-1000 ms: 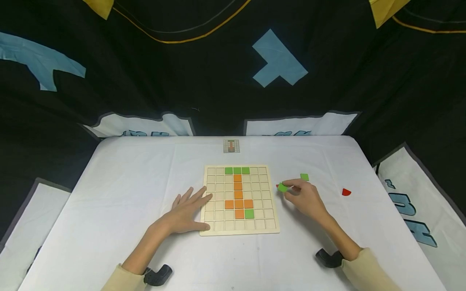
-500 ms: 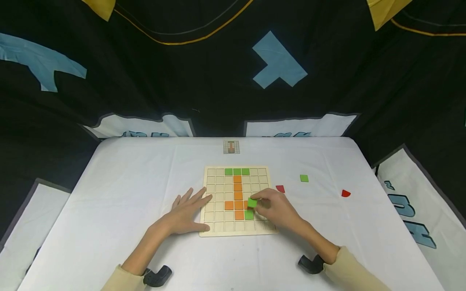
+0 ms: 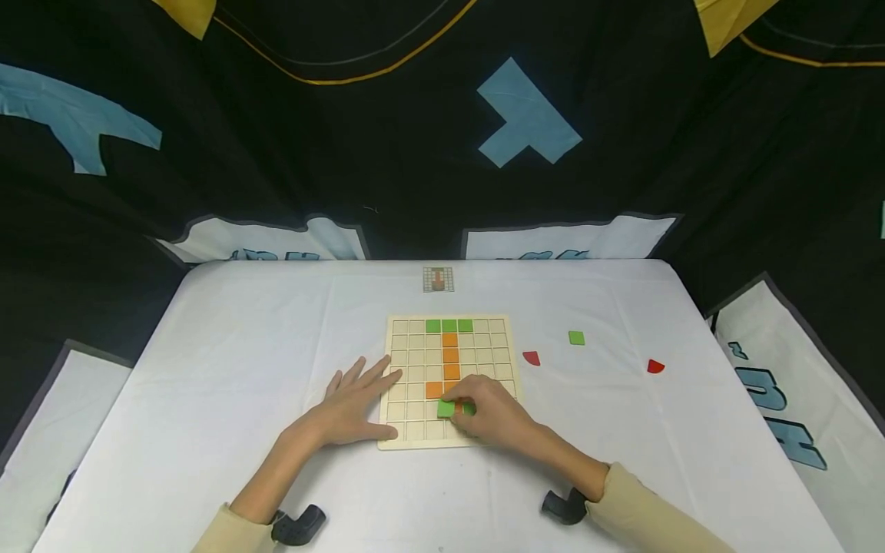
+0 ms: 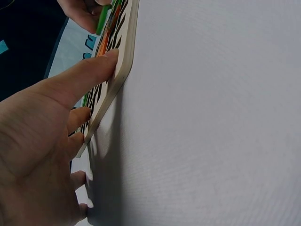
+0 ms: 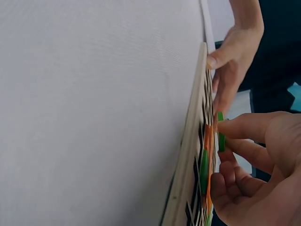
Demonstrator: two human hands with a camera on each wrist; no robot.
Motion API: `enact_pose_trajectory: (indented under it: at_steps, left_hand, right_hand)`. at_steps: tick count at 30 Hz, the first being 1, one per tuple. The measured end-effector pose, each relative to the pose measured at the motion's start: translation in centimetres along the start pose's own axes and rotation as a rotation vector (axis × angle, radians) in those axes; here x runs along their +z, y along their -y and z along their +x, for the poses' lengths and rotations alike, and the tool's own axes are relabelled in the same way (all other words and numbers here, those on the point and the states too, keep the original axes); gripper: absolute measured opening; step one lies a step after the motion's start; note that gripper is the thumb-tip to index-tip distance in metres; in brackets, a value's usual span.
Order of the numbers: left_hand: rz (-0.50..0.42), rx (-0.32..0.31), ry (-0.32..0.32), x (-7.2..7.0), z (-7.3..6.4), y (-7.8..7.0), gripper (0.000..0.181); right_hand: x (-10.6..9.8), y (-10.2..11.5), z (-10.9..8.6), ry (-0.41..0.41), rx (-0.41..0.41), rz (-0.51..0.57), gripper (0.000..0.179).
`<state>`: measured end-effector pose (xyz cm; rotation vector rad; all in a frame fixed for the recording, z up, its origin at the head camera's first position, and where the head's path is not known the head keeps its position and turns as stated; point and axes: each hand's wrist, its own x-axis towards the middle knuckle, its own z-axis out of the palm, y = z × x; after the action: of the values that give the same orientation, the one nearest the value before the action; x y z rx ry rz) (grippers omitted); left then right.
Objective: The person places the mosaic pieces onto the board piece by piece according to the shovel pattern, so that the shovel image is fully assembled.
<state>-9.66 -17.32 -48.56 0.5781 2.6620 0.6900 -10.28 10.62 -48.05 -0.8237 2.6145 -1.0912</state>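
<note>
A wooden grid board [image 3: 422,438] lies on the white table, with orange tiles [image 3: 451,355] in a column and green tiles [image 3: 449,326] along its far row. My right hand [image 3: 494,415] pinches a green square tile [image 3: 445,409] between thumb and fingers, over the lower middle of the board. In the right wrist view that tile [image 5: 221,134] is held on edge just above the board. My left hand [image 3: 353,407] rests spread on the board's left edge, and its thumb [image 4: 89,75] lies on the near corner in the left wrist view.
Right of the board lie a loose green tile [image 3: 577,338] and two red quarter-round pieces, one near [image 3: 531,359] and one farther off [image 3: 655,366]. A small pattern card [image 3: 439,279] lies beyond the board. Black curtain [image 3: 415,169] hangs behind the table.
My right hand has carried the green tile leftward from beside the board to its lower middle, uncovering a red piece on the table. The left hand stays in place.
</note>
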Motion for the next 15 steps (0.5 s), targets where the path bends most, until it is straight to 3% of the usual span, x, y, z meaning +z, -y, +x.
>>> enact_pose_trajectory:
  at_steps: [15]
  left_hand:
    - [-0.001, -0.006, -0.001, -0.06, -0.01, -0.11, 0.089]
  right_hand:
    - [0.95, 0.76, 1.0, 0.033, 0.022, -0.057, 0.032]
